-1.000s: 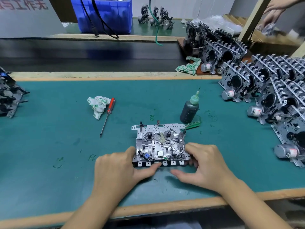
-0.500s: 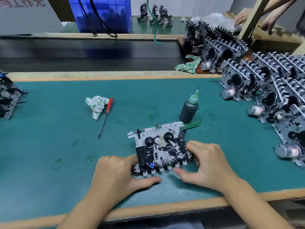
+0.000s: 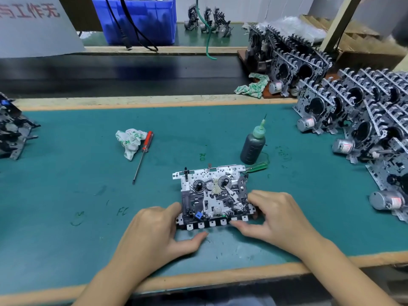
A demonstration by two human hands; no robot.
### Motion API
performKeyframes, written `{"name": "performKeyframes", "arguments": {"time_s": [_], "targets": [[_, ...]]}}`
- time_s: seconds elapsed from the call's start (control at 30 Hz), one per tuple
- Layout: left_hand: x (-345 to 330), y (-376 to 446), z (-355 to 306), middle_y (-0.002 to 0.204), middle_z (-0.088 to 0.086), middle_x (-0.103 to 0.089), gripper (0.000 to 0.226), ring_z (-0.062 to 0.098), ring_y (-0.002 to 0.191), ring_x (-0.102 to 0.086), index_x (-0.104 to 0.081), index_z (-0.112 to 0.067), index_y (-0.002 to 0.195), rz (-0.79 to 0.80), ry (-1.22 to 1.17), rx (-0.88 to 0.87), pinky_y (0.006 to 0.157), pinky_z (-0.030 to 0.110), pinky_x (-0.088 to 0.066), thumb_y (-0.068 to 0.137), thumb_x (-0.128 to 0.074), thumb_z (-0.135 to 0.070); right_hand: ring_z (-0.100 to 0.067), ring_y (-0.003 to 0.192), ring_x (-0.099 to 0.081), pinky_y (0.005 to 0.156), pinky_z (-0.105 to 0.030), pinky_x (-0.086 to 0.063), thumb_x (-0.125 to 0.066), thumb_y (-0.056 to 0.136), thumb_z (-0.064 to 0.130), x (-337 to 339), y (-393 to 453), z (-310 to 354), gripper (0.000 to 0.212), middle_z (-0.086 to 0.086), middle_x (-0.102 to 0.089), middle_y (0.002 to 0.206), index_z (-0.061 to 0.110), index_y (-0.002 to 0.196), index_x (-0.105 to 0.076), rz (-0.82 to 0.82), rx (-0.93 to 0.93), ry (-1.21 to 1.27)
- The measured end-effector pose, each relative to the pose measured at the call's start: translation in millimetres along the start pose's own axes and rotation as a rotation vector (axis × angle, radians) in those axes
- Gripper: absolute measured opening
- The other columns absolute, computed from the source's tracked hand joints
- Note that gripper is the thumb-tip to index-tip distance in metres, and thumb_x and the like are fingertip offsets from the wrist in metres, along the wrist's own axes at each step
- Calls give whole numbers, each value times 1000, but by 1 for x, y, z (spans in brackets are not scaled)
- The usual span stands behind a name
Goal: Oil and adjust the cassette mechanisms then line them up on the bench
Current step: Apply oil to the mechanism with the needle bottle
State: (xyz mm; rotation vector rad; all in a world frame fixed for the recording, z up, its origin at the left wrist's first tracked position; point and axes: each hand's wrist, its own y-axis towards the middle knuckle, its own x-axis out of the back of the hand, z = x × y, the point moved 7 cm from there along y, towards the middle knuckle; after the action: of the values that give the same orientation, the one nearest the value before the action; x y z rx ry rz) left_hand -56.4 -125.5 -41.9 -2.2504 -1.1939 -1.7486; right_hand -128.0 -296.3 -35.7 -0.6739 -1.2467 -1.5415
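A metal cassette mechanism (image 3: 212, 195) lies face up on the green bench mat (image 3: 66, 173), its row of white keys toward me. My left hand (image 3: 154, 233) grips its near left corner, thumb under the key row. My right hand (image 3: 278, 219) grips its near right end, thumb at the keys and fingers curled over the right side. A dark oil bottle (image 3: 252, 146) with a green needle tip stands just behind the mechanism. A green-handled tool (image 3: 257, 167) lies at the bottle's foot.
Rows of upright mechanisms (image 3: 364, 120) with motors fill the right side. A red-handled screwdriver (image 3: 143, 155) and a crumpled rag (image 3: 130, 141) lie to the left. More mechanisms (image 3: 11, 133) sit at the left edge. A blue bin (image 3: 136, 18) stands beyond the black conveyor belt (image 3: 110, 74).
The mechanism tilted and turned slightly in my hands half a second ago, and now sits squarer and flatter again. Both hands keep their hold at its near corners.
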Motion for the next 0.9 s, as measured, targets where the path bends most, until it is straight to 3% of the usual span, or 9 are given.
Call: {"name": "performKeyframes", "arguments": {"time_s": [0.13, 0.3, 0.43, 0.6, 0.77, 0.9], "targets": [[-2, -1, 0, 33, 3, -34, 51, 20, 28, -37, -41, -10, 49, -28, 64, 34, 32, 21, -35, 72, -53, -54, -11, 49, -23, 45, -25, -21, -60, 71, 59, 0, 0, -1, 49, 9, -26, 56, 20, 61, -32, 10, 0, 54], [1, 1, 0, 33, 1, -35, 60, 20, 28, -39, -42, -12, 50, -36, 72, 7, 32, 20, -34, 79, -46, -64, -11, 49, -23, 46, -23, -20, -59, 71, 59, -1, 0, 0, 48, 10, -25, 56, 20, 61, -32, 10, 7, 32], [3, 3, -3, 32, 0, -34, 59, 20, 27, -40, -32, -20, 52, -48, 72, 59, 33, 24, -35, 61, -53, -75, -11, 48, -23, 48, -20, -19, -55, 76, 56, 0, 1, 1, 47, 11, -24, 56, 20, 61, -30, -7, 2, 5], [0, 5, 2, 28, 3, -30, 61, 23, 25, -37, -41, -12, 42, -65, 77, 176, 33, 24, -32, 64, -53, -68, -8, 50, -21, 48, -21, -18, -61, 71, 60, 1, 1, 3, 50, 12, -23, 57, 22, 62, -30, 15, 26, 101], [-3, 6, 8, 29, 2, -35, 77, 24, 28, -42, -57, -14, 49, 25, 18, 208, 33, 29, -37, 58, -40, -89, -10, 49, -22, 46, -24, -19, -55, 79, 54, 0, 0, 4, 45, 11, -24, 57, 20, 62, -32, -3, 20, 54], [-5, 4, 1, 30, 1, -34, 68, 20, 27, -40, -58, -18, 52, 82, -24, 125, 36, 19, -32, 55, -47, -85, -10, 48, -23, 47, -21, -19, -58, 71, 63, 1, 0, 1, 53, 13, -22, 56, 20, 61, -29, -16, -29, 54]]}}
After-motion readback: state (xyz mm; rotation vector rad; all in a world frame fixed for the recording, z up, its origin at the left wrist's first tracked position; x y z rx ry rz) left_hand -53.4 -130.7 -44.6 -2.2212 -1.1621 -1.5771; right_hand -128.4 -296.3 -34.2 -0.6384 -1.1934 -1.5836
